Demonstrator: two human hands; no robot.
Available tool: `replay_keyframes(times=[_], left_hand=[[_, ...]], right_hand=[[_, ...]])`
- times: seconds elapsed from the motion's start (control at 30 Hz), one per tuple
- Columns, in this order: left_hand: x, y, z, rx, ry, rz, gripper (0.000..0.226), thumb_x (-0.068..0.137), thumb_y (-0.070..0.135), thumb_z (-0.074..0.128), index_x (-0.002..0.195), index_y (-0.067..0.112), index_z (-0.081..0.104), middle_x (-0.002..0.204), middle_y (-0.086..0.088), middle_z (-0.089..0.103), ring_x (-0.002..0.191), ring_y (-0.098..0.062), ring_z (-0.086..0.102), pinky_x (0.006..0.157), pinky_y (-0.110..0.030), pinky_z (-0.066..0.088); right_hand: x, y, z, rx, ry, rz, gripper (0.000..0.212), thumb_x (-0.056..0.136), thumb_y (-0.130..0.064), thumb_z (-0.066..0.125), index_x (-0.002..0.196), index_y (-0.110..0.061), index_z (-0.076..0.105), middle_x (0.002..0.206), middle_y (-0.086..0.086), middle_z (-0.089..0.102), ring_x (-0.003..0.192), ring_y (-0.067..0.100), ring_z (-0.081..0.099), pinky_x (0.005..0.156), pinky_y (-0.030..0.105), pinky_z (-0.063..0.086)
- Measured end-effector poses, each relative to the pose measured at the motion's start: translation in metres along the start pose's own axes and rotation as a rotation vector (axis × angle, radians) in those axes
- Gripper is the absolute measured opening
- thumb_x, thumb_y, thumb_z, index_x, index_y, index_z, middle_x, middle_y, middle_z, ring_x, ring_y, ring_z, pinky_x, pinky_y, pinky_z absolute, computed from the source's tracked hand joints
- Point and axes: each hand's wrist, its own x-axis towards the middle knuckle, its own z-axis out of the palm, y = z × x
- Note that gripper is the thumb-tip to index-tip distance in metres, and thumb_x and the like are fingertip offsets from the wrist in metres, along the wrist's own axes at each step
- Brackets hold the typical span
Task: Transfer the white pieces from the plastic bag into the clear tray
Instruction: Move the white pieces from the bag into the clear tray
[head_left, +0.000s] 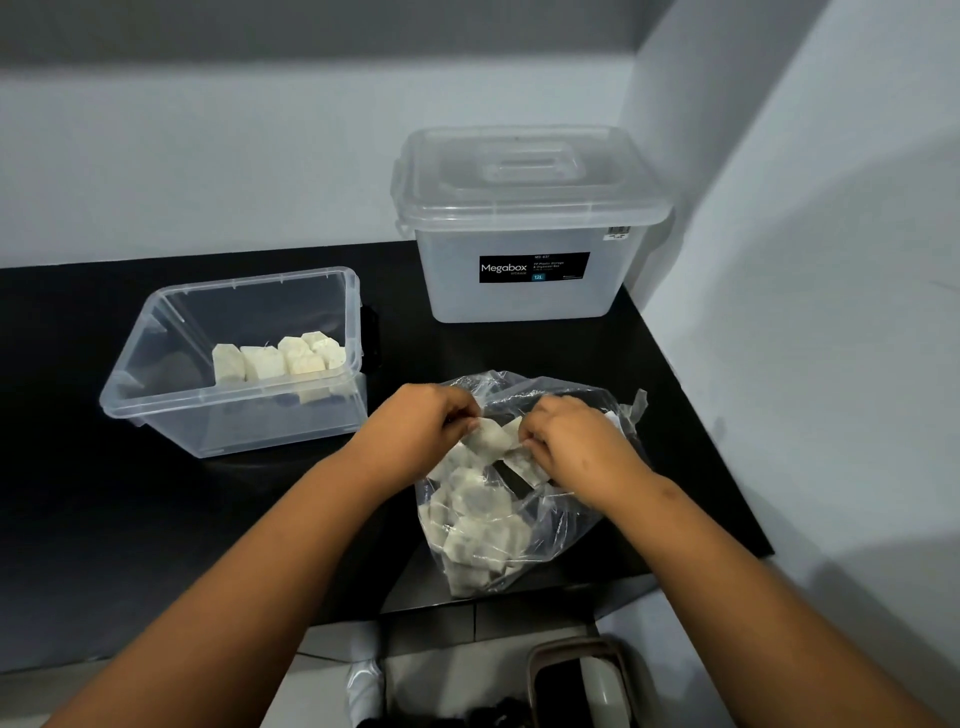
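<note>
Both hands at the plastic bag (519, 519) on the near right of the bench (78, 519): left hand (421, 421) and right hand (566, 436) fingers pinching white pieces (491, 434) at its mouth. Far left, clear tray (156, 395) holding more pieces

The plastic bag (524, 519) is thin, glossy, crinkled film. The clear tray (234, 415) and lidded storage box (524, 234) are smooth translucent plastic. The white pieces (280, 358) look matt and chalky. The table (78, 519) is matt black.
</note>
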Motion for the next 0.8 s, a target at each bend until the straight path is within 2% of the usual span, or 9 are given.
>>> replay_keyframes(times=[0.17,0.3,0.47,0.67,0.8], left_hand=[[0.002,0.004,-0.021,0.105,-0.099,0.040,0.016,0.092,0.028,0.059,0.103,0.027,0.070,0.099,0.007,0.066,0.084,-0.008,0.060,0.079,-0.029,0.053],[0.007,0.005,-0.044,0.200,-0.120,0.027,0.019,0.091,0.025,0.061,0.107,0.025,0.072,0.104,0.003,0.070,0.094,-0.016,0.065,0.086,-0.035,0.053],[0.013,-0.005,-0.078,0.275,-0.114,0.001,0.022,0.090,0.023,0.063,0.109,0.024,0.073,0.107,0.002,0.072,0.097,-0.018,0.065,0.089,-0.034,0.052],[0.009,-0.033,-0.138,0.280,-0.015,-0.069,0.017,0.087,0.028,0.066,0.103,0.024,0.072,0.098,0.002,0.072,0.088,-0.015,0.065,0.084,-0.037,0.054],[-0.003,-0.060,-0.191,0.273,0.048,-0.092,0.011,0.088,0.030,0.066,0.097,0.026,0.070,0.091,0.008,0.068,0.080,-0.011,0.061,0.076,-0.030,0.053]], right_hand=[[0.008,-0.011,-0.026,0.055,0.033,-0.042,0.009,0.093,-0.022,0.054,0.086,-0.021,0.060,0.088,-0.008,0.059,0.082,0.013,0.056,0.073,0.032,0.046],[0.027,-0.027,-0.048,0.076,-0.061,-0.029,0.010,0.093,-0.024,0.055,0.095,-0.021,0.064,0.094,-0.003,0.065,0.082,0.017,0.062,0.074,0.038,0.054],[0.061,-0.053,-0.074,0.037,-0.127,-0.082,0.011,0.092,-0.025,0.058,0.099,-0.022,0.066,0.093,-0.001,0.068,0.083,0.018,0.062,0.074,0.036,0.054],[0.109,-0.096,-0.107,0.009,-0.117,-0.140,0.010,0.091,-0.022,0.061,0.099,-0.020,0.068,0.093,0.000,0.069,0.087,0.019,0.063,0.079,0.037,0.053],[0.140,-0.128,-0.135,0.054,-0.061,-0.198,0.010,0.091,-0.023,0.062,0.098,-0.021,0.069,0.090,-0.006,0.067,0.085,0.013,0.061,0.076,0.030,0.051]])
